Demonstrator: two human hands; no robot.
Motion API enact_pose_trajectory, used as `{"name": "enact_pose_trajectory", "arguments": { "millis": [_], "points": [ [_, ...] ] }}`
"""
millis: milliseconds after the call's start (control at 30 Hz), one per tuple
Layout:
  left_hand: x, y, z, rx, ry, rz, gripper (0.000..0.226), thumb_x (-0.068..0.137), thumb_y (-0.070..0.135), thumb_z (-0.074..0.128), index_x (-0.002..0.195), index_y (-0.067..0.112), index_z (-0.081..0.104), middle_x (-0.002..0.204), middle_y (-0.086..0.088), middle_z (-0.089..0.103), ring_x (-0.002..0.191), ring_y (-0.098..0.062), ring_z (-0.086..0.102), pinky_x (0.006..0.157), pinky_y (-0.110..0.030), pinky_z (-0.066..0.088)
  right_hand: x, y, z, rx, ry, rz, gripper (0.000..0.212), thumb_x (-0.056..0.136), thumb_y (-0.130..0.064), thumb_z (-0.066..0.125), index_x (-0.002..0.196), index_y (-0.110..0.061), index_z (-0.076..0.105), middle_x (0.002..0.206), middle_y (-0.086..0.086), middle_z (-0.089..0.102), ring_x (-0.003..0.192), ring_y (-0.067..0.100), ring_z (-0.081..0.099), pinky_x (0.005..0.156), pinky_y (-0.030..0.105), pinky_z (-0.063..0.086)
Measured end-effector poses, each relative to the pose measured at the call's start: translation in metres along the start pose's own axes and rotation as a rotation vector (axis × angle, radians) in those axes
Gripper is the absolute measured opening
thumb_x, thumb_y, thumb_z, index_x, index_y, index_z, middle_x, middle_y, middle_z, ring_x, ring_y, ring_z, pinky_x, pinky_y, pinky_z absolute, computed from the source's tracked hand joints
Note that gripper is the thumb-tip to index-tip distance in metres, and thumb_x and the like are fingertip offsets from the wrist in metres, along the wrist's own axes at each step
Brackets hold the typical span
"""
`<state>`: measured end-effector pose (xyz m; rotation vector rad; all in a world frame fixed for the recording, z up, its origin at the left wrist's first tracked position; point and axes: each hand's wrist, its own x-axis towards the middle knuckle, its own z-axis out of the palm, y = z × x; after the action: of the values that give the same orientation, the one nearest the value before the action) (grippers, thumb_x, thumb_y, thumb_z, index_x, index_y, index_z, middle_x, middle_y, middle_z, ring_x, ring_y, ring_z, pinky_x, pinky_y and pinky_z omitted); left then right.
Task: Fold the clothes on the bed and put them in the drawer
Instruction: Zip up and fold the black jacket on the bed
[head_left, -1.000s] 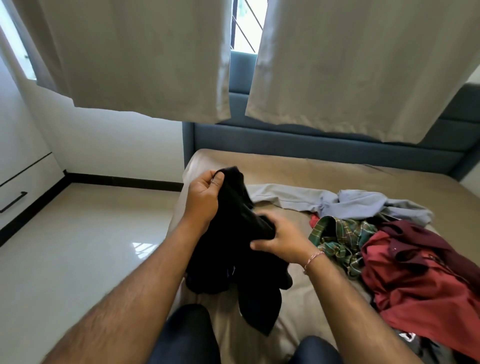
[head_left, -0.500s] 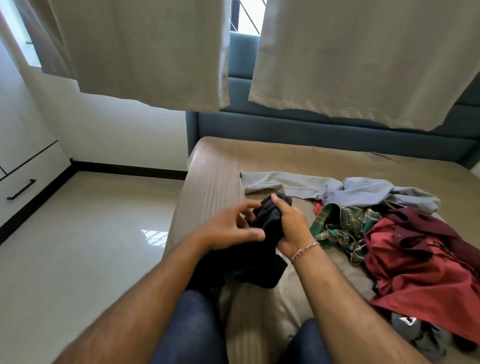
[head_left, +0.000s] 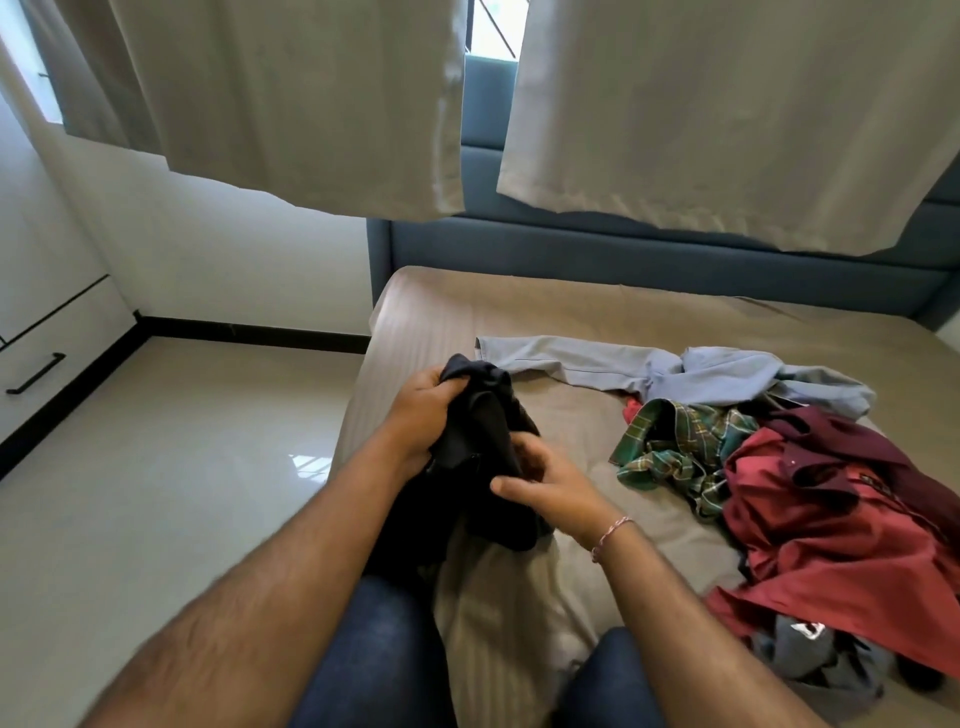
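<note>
A bunched black garment (head_left: 480, 436) hangs over the bed's left edge above my knees. My left hand (head_left: 423, 415) grips its upper end with curled fingers. My right hand (head_left: 545, 480) holds its lower part, fingers curled into the cloth. On the tan bed (head_left: 545, 312) to the right lie a light blue-grey garment (head_left: 675, 371), a green plaid shirt (head_left: 675, 447) and a heap of red and maroon clothes (head_left: 841, 514). A white drawer with a black handle (head_left: 35, 374) is at the far left.
A grey garment (head_left: 810, 649) lies under the red heap at the lower right. Beige curtains (head_left: 727, 114) hang above a blue-grey headboard (head_left: 649, 249). A glossy tiled floor (head_left: 156, 467) stretches between the bed and the drawers.
My left hand has taken a grip on the top of the black garment and lifted it slightly. My right hand has slid down to the garment's lower part.
</note>
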<state>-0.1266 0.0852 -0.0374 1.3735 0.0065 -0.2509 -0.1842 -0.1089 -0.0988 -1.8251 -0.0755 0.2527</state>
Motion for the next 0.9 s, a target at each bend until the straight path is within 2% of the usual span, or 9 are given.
{"name": "enact_pose_trajectory", "arguments": {
  "millis": [100, 233, 367, 500, 600, 700, 767, 833, 900],
  "points": [
    [0.009, -0.001, -0.002, 0.017, -0.038, -0.058, 0.020, 0.106, 0.017, 0.056, 0.114, 0.005, 0.071, 0.102, -0.019, 0.074, 0.093, -0.030, 0.072, 0.084, -0.040, 0.058, 0.011, 0.004, 0.017, -0.152, 0.095, 0.030, 0.015, 0.088, -0.024, 0.074, 0.100, -0.017, 0.072, 0.095, -0.001, 0.077, 0.093, 0.018, 0.073, 0.093, 0.054, 0.057],
    [0.011, -0.019, -0.004, 0.197, 0.025, 0.112, 0.026, 0.102, 0.026, 0.060, 0.124, 0.016, 0.069, 0.117, -0.008, 0.075, 0.110, -0.024, 0.072, 0.103, -0.047, 0.056, 0.015, -0.022, 0.024, 0.510, 0.373, 0.149, 0.015, 0.097, -0.011, 0.063, 0.104, -0.010, 0.076, 0.102, 0.017, 0.078, 0.100, 0.039, 0.074, 0.094, 0.054, 0.059],
    [-0.022, -0.050, -0.009, 0.516, 0.148, 0.514, 0.042, 0.091, 0.031, 0.065, 0.132, 0.024, 0.061, 0.124, 0.008, 0.060, 0.111, -0.010, 0.064, 0.094, -0.033, 0.057, 0.027, -0.041, 0.005, 0.874, 0.498, 0.206, 0.028, 0.096, -0.013, 0.061, 0.118, 0.001, 0.071, 0.115, 0.026, 0.073, 0.105, 0.040, 0.072, 0.096, 0.052, 0.058],
    [-0.046, -0.085, -0.007, 0.621, -0.034, 0.704, 0.052, 0.089, 0.026, 0.073, 0.138, 0.017, 0.057, 0.128, 0.008, 0.060, 0.117, -0.020, 0.062, 0.096, -0.041, 0.054, 0.037, -0.047, -0.007, 0.942, 0.512, 0.232, 0.052, 0.082, -0.026, 0.071, 0.127, 0.001, 0.069, 0.125, 0.028, 0.070, 0.116, 0.045, 0.068, 0.101, 0.062, 0.053],
    [-0.050, -0.099, -0.010, 0.607, 0.054, 0.684, 0.058, 0.086, 0.028, 0.074, 0.140, 0.017, 0.055, 0.132, 0.009, 0.057, 0.121, -0.021, 0.060, 0.098, -0.045, 0.054, 0.032, -0.047, -0.013, 0.885, 0.442, 0.260, 0.059, 0.078, -0.029, 0.074, 0.129, 0.000, 0.068, 0.127, 0.028, 0.068, 0.118, 0.045, 0.067, 0.100, 0.063, 0.052],
    [-0.058, -0.096, 0.000, 0.668, 0.057, 0.806, 0.065, 0.083, 0.024, 0.077, 0.142, 0.012, 0.052, 0.138, 0.004, 0.053, 0.128, -0.022, 0.056, 0.105, -0.044, 0.050, 0.019, -0.053, -0.014, 0.823, 0.295, 0.295, 0.052, 0.090, -0.030, 0.065, 0.133, -0.001, 0.064, 0.132, 0.028, 0.066, 0.123, 0.043, 0.065, 0.106, 0.060, 0.050],
    [-0.055, -0.094, 0.010, 0.637, 0.107, 0.771, 0.069, 0.082, 0.021, 0.075, 0.144, 0.010, 0.048, 0.139, 0.001, 0.051, 0.128, -0.022, 0.054, 0.107, -0.041, 0.047, 0.015, -0.055, -0.016, 0.793, 0.193, 0.294, 0.050, 0.094, -0.029, 0.061, 0.135, 0.000, 0.063, 0.133, 0.027, 0.065, 0.124, 0.042, 0.063, 0.109, 0.058, 0.048],
    [-0.043, -0.094, 0.008, 0.608, 0.254, 0.545, 0.070, 0.082, 0.023, 0.071, 0.146, 0.018, 0.044, 0.139, 0.003, 0.050, 0.127, -0.021, 0.052, 0.108, -0.038, 0.046, 0.010, -0.059, -0.022, 0.751, 0.131, 0.291, 0.046, 0.093, -0.028, 0.060, 0.129, -0.001, 0.066, 0.124, 0.025, 0.069, 0.114, 0.039, 0.067, 0.106, 0.052, 0.051],
    [-0.023, -0.094, -0.006, 0.702, 0.300, 0.317, 0.052, 0.087, 0.029, 0.069, 0.137, 0.028, 0.056, 0.131, 0.006, 0.060, 0.121, -0.018, 0.055, 0.103, -0.042, 0.049, 0.002, -0.064, -0.031, 0.724, 0.073, 0.288, 0.037, 0.092, -0.028, 0.059, 0.118, -0.004, 0.070, 0.107, 0.021, 0.071, 0.099, 0.033, 0.069, 0.096, 0.047, 0.053]
  ]
}}
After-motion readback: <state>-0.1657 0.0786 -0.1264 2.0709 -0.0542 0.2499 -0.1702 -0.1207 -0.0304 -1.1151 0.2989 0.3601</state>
